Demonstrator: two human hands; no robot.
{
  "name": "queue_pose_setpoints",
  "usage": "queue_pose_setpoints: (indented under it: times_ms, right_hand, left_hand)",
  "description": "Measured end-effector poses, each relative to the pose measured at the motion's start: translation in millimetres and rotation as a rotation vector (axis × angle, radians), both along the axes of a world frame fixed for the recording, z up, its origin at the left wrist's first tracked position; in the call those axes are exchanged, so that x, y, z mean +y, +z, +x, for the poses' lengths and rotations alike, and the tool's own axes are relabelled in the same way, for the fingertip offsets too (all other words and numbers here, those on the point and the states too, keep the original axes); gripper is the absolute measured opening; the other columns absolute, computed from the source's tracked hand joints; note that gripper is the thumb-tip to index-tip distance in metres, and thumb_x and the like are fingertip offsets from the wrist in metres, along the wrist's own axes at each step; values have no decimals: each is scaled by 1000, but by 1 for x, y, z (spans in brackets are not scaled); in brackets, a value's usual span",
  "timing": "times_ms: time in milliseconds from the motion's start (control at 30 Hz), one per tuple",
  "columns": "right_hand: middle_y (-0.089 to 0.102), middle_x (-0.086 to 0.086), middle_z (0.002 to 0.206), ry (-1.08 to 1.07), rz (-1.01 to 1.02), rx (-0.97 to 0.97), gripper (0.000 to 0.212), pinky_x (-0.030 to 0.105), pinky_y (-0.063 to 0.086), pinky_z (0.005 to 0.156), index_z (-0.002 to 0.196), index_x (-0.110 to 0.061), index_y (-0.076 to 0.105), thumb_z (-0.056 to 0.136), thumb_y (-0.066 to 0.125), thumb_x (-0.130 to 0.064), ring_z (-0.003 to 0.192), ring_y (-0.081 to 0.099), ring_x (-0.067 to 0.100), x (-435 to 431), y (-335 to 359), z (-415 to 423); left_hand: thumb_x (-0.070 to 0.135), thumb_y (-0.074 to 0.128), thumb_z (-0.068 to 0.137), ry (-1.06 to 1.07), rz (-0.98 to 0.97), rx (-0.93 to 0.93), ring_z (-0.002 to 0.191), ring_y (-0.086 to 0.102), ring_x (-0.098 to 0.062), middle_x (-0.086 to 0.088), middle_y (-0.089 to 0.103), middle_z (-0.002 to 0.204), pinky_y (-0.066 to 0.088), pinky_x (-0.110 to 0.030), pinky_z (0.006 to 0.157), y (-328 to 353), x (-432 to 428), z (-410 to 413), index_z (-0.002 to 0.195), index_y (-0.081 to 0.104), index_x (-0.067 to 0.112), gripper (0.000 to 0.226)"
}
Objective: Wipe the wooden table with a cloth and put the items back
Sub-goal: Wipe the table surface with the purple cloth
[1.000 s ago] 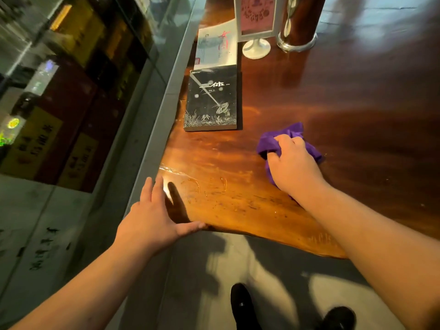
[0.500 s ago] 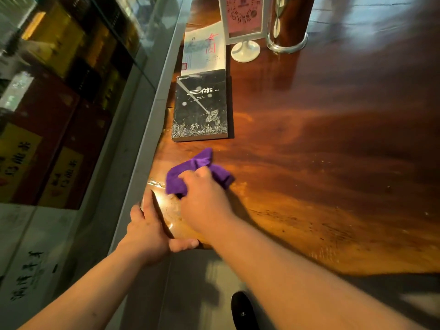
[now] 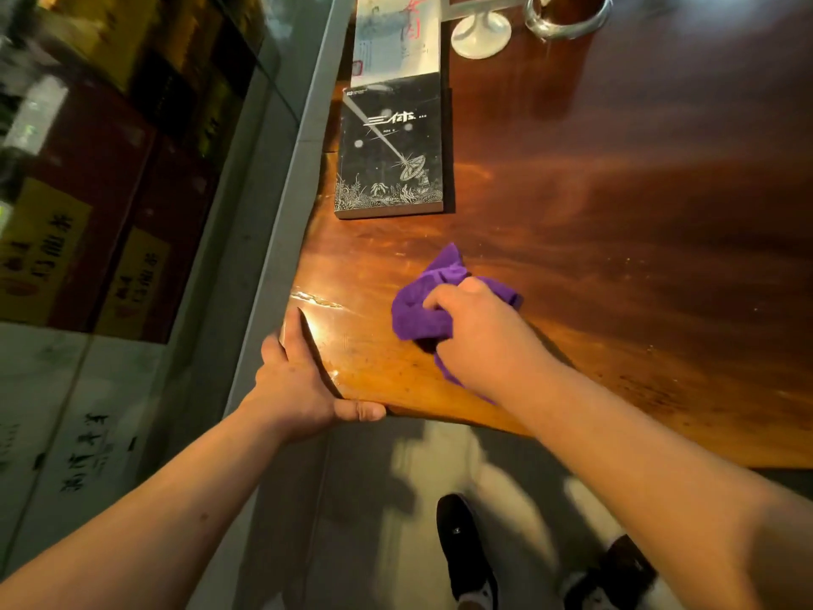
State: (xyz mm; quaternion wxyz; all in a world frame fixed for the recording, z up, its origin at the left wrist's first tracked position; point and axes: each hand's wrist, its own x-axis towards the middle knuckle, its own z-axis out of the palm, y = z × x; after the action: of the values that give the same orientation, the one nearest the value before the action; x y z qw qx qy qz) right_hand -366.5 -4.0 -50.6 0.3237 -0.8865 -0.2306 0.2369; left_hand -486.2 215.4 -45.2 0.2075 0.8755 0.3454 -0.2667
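A crumpled purple cloth (image 3: 424, 308) lies on the glossy wooden table (image 3: 616, 222) near its front left corner, with my right hand (image 3: 479, 341) pressed down on it and gripping it. My left hand (image 3: 299, 380) wraps around the table's front left corner, thumb along the front edge. A black book (image 3: 391, 147) lies flat beyond the cloth by the left edge. A pale book (image 3: 396, 37) lies behind it.
A white sign stand base (image 3: 481, 33) and a metal-ringed column foot (image 3: 567, 19) sit at the back of the table. A glass wall (image 3: 132, 169) runs along the left. My dark shoes (image 3: 466, 552) stand on the floor below the table's front edge.
My right hand slid the cloth left towards the corner, then back a little to the right. My left hand moved from hovering flat to gripping the table corner.
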Motion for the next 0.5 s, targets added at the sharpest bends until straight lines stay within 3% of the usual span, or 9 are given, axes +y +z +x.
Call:
queue_pose_setpoints:
  times_ms: [100,200,300,367,433,500]
  right_hand:
    - [52,15,126,-88,-19,-72,41,45,53,90,125,-19,64,86,64,-9,107,62,41,23,-4,25]
    - [49,15,124,10,19,-70,40,47,54,84,126,-18,62,87,67,-15,101,64,43,67,6,3]
    - [46,8,117,216,-10,-35,52,39,47,66,125,-22,58,79,81,-21,85,64,35,83,14,-38]
    - [47,7,117,276,2,12,53,38,47,67,126,-24,59,78,82,-25,86,61,33,69,14,-52]
    - [49,5,117,306,3,49,44,42,53,73,124,-27,62,82,72,-15,91,61,34,43,12,-50]
    - [50,4,117,287,-45,60,46,42,54,77,122,-30,65,81,65,-8,94,61,32,19,8,-34]
  left_hand:
    - [93,80,8,1,4,-14,150,21,-43,-9,0,165,30,-59,118,-2,2,-1,148,-35,44,188]
    - [90,83,11,-3,3,-18,149,23,-43,-11,0,165,31,-57,117,-1,0,-1,152,-32,39,189]
    - [66,98,33,-36,1,5,146,29,-44,-10,-4,167,35,-57,115,-2,2,1,157,-26,39,177]
    - [50,101,44,-16,0,1,142,36,-46,-13,-1,166,38,-58,112,-3,2,1,155,-28,40,171]
    - [56,101,43,-18,3,12,142,36,-48,-15,2,164,37,-59,113,-2,1,2,154,-32,38,174]
    - [75,95,27,-9,2,19,144,31,-45,-13,5,162,35,-58,115,-1,1,3,152,-34,37,184]
